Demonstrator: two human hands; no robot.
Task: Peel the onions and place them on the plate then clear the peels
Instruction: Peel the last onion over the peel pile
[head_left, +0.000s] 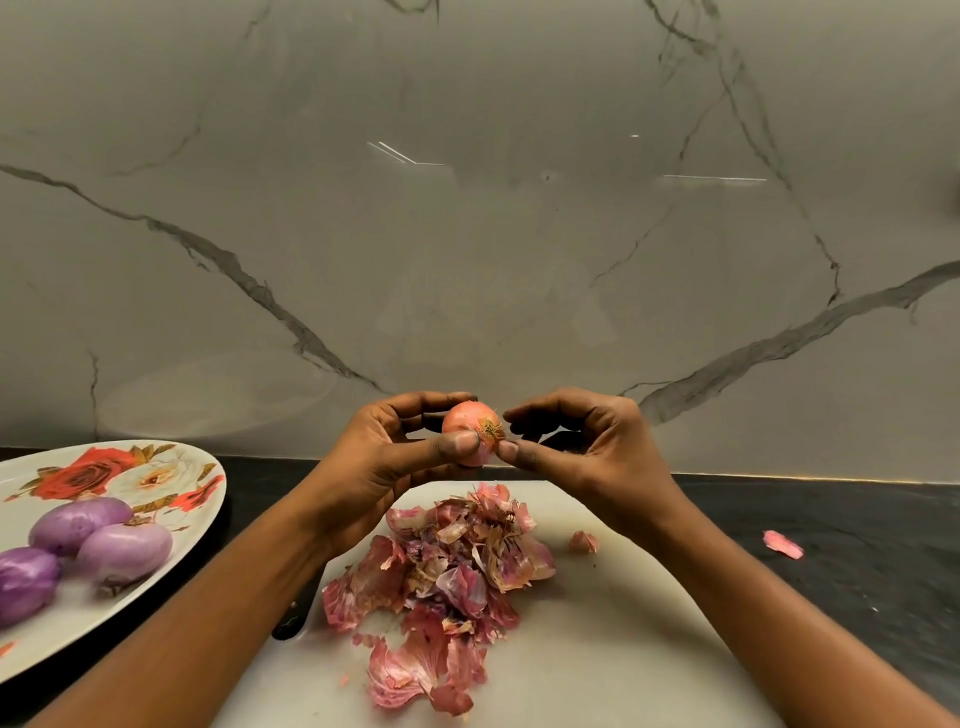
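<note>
Pink-skinned onion (467, 427) is gripped by the left hand (395, 457), root end turned rightward, pinched narrowly by the right hand (587, 447).

Left hand (387, 462) holds an unpeeled onion (465, 423) above the white cutting board (613, 649), and the right hand (592, 452) pinches at its root end. A pile of peels (441, 587) lies on the board, with one stray peel (782, 544) on the dark worktop (857, 582). Three peeled onions (124, 553) sit on the floral plate (200, 499) at left.
</note>
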